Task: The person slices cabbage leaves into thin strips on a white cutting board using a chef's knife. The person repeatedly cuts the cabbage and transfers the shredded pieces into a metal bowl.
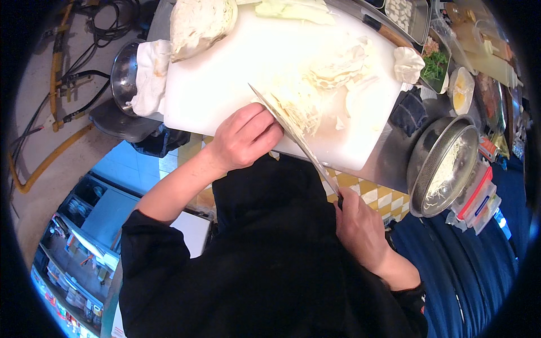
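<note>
My right hand (362, 226) grips the handle of a long kitchen knife (302, 141), its blade slanting up and left over the white cutting board (203, 93). Beside the blade, my left hand (249, 135) is curled with knuckles near the steel. A pale bit of cabbage (255, 100) peeks out past its fingers; most of what they press on is hidden. Shredded cabbage (300, 107) lies heaped on the blade's far side. Behind the heap rest loose cabbage leaves (338, 69). A large cut cabbage (200, 25) sits at the board's upper left corner.
At right, a mesh strainer (416, 177) in a metal bowl holds shredded cabbage (446, 171). A white cloth (151, 78) and a steel bowl (123, 78) flank the board's left edge. A wooden-handled knife (389, 33), a crumpled white cloth (408, 64) and a dark cloth (409, 110) lie along the right.
</note>
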A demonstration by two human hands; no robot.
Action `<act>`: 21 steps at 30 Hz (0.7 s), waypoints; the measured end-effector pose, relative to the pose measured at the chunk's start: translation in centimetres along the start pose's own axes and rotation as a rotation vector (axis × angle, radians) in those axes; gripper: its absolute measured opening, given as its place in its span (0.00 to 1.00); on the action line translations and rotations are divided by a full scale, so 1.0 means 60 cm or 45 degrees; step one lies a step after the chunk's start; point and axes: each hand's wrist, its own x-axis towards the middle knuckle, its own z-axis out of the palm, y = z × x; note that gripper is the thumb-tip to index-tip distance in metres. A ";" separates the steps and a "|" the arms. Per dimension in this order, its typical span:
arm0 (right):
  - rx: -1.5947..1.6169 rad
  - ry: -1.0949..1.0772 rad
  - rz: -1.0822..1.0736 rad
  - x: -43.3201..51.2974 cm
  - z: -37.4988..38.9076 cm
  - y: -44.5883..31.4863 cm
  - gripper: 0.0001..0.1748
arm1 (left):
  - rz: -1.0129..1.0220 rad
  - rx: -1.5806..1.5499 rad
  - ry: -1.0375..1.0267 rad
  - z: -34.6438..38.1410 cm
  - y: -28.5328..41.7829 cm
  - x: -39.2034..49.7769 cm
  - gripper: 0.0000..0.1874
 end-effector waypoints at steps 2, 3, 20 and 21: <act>-0.018 0.010 -0.015 0.000 -0.001 0.000 0.10 | -0.003 -0.013 0.001 -0.002 0.000 0.002 0.10; -0.012 -0.010 -0.009 0.005 0.002 0.002 0.10 | -0.004 -0.017 0.001 -0.003 0.000 0.003 0.10; -0.005 0.044 -0.055 0.013 0.005 0.000 0.07 | -0.028 -0.017 0.037 0.001 0.001 -0.002 0.11; 0.008 0.049 -0.070 0.020 0.010 0.001 0.07 | -0.031 -0.028 0.041 0.003 0.000 -0.001 0.11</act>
